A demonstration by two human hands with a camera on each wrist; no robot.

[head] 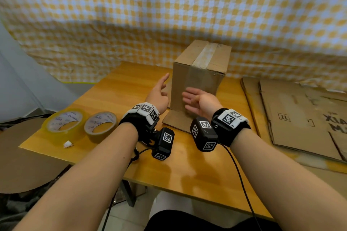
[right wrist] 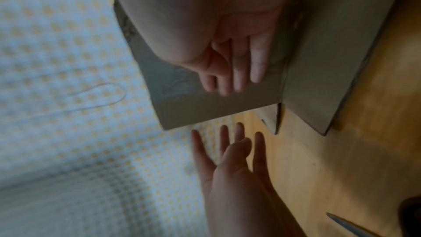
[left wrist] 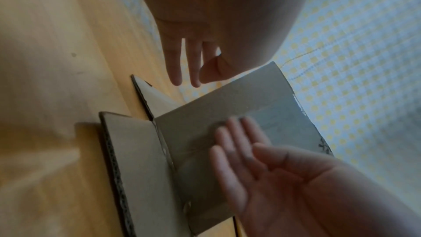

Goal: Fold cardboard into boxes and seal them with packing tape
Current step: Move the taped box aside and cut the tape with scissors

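Observation:
A brown cardboard box point(head: 199, 80) stands upright on the wooden table point(head: 187, 170). Its top seam carries a strip of tape point(head: 206, 54), and a bottom flap point(head: 176, 120) lies flat on the table towards me. My left hand point(head: 163, 86) hovers just left of the box, fingers straight, holding nothing. My right hand point(head: 189, 100) is open in front of the near face, palm turned left and fingers blurred. I cannot tell whether it touches the cardboard. In the left wrist view the box point(left wrist: 205, 118) shows the flap point(left wrist: 134, 160) and a second side flap. The right wrist view shows my right fingers point(right wrist: 237, 71) over the box face point(right wrist: 205, 107).
Two tape rolls lie at the table's left edge, a clear yellowish one point(head: 63, 124) and a brown one point(head: 100, 124), with a white scrap point(head: 68, 144) beside them. Flattened cardboard sheets point(head: 300, 114) are stacked on the right. A checked cloth point(head: 131, 15) hangs behind.

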